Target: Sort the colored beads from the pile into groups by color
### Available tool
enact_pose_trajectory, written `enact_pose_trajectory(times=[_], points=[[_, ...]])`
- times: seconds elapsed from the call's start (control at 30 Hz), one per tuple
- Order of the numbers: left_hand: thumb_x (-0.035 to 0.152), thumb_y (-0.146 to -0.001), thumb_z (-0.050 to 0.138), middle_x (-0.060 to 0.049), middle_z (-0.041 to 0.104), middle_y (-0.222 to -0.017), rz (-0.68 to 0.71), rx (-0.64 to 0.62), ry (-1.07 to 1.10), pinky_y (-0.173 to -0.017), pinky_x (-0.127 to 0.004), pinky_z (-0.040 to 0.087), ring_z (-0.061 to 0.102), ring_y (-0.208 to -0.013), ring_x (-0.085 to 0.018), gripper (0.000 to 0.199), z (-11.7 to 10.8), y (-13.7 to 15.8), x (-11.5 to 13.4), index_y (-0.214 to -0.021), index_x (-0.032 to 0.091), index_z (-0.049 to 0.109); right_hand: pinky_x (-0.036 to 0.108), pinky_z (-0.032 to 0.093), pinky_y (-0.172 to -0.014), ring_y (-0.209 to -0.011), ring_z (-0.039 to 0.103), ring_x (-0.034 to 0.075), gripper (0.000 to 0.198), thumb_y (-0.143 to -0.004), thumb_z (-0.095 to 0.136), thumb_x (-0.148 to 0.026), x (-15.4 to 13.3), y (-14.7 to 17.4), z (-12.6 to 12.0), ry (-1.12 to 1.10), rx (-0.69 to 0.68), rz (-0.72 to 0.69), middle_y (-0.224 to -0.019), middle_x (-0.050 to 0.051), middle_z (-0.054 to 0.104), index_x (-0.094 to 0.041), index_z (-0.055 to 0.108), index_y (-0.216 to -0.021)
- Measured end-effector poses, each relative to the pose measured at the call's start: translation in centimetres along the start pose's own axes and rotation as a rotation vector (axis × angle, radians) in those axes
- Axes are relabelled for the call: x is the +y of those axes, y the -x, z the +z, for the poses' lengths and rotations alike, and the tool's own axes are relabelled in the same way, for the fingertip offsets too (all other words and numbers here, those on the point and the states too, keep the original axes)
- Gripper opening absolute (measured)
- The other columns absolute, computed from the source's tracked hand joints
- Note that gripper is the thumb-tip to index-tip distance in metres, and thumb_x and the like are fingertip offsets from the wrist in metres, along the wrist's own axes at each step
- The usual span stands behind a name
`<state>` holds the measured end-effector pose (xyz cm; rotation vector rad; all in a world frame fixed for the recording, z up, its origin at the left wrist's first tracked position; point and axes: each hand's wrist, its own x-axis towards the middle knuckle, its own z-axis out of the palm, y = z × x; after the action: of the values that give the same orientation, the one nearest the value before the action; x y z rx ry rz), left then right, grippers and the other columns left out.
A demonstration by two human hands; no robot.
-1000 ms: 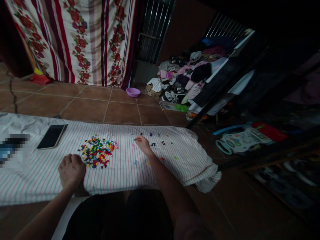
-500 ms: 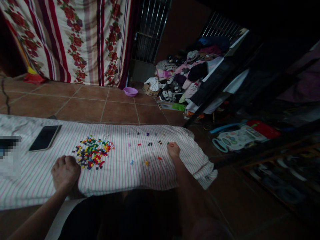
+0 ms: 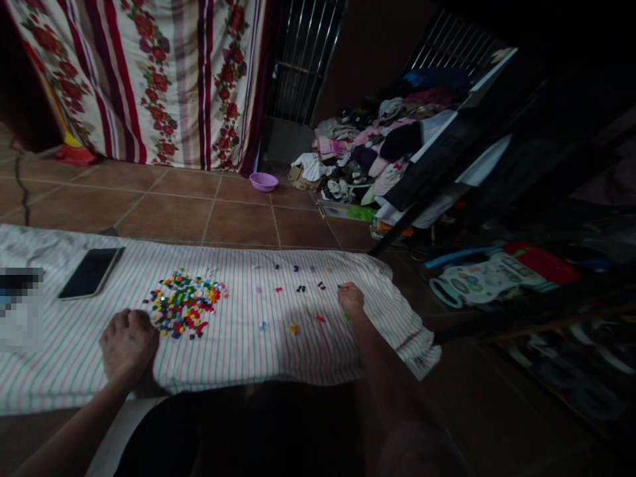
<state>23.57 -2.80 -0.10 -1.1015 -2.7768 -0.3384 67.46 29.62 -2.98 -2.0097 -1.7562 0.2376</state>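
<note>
A heap of small multicoloured toy bricks (image 3: 186, 301) lies on a striped cloth (image 3: 223, 358). My left hand (image 3: 129, 341) rests on the cloth at the heap's near left edge, its fingers curled under and their tips hidden. Further right, my right hand (image 3: 350, 298) is down at the cloth with thumb and finger pinched on a tiny green brick (image 3: 340, 287). Beside it are small sorted groups: brown bricks (image 3: 321, 285), black bricks (image 3: 301, 288), red bricks (image 3: 279, 289), an orange group (image 3: 320, 318), yellow bricks (image 3: 293, 328) and blue bricks (image 3: 263, 326). Light green bricks (image 3: 346, 317) show near my right wrist.
A dark-screened phone (image 3: 92, 273) lies on the cloth at left, with a blurred-out patch (image 3: 20, 308) beyond it. On the tiled floor stand a purple basin (image 3: 264, 181) and a heap of clothes (image 3: 368, 146). A floral curtain (image 3: 173, 79) hangs behind.
The view has shifted slightly. My right hand stays pinched on the green brick, and light green bricks by its wrist have come into sight. My left hand has not moved.
</note>
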Motion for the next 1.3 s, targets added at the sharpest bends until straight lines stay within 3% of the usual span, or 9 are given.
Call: enact_pose_trajectory(times=[0.33, 0.57, 1.1, 1.3], points=[[0.025, -0.089, 0.035, -0.023, 0.058, -0.114, 0.017, 0.009, 0.030, -0.089, -0.046, 0.040, 0.053, -0.110, -0.036, 0.032, 0.3, 0.0, -0.3, -0.106, 0.010, 0.058, 0.024, 0.047, -0.074, -0.084, 0.069, 0.018, 0.032, -0.076, 0.053, -0.014, -0.5, -0.1, -0.7, 0.057, -0.085, -0.032, -0.092, 0.006, 0.075, -0.023, 0.076, -0.097], [0.024, -0.090, 0.035, -0.021, 0.058, -0.111, 0.016, 0.001, 0.005, -0.088, -0.044, 0.040, 0.054, -0.110, -0.035, 0.031, 0.4, -0.1, -0.4, -0.104, 0.010, 0.059, 0.025, 0.047, -0.075, -0.085, 0.068, 0.019, 0.034, -0.078, 0.052, -0.013, -0.6, 0.1, -0.5, 0.117, -0.087, -0.082, -0.090, 0.008, 0.075, -0.021, 0.076, -0.099], [0.026, -0.092, 0.032, -0.019, 0.059, -0.114, -0.021, 0.055, 0.017, -0.091, -0.043, 0.038, 0.053, -0.109, -0.033, 0.034, 0.5, 0.1, 0.0, -0.106, 0.011, 0.059, 0.025, 0.048, -0.086, -0.094, 0.067, 0.019, 0.036, -0.081, 0.047, -0.014, -0.4, -0.3, -1.6, 0.052, -0.110, -0.059, -0.096, 0.006, 0.074, -0.021, 0.076, -0.102], [0.026, -0.094, 0.027, -0.017, 0.059, -0.110, -0.015, 0.007, -0.037, -0.088, -0.039, 0.037, 0.052, -0.108, -0.030, 0.035, -0.4, 0.2, 0.3, -0.105, 0.010, 0.057, 0.026, 0.047, -0.087, -0.094, 0.066, 0.019, 0.035, -0.084, 0.045, -0.017, -1.2, 0.5, -2.1, 0.020, -0.082, -0.100, -0.099, 0.008, 0.073, -0.019, 0.074, -0.103]])
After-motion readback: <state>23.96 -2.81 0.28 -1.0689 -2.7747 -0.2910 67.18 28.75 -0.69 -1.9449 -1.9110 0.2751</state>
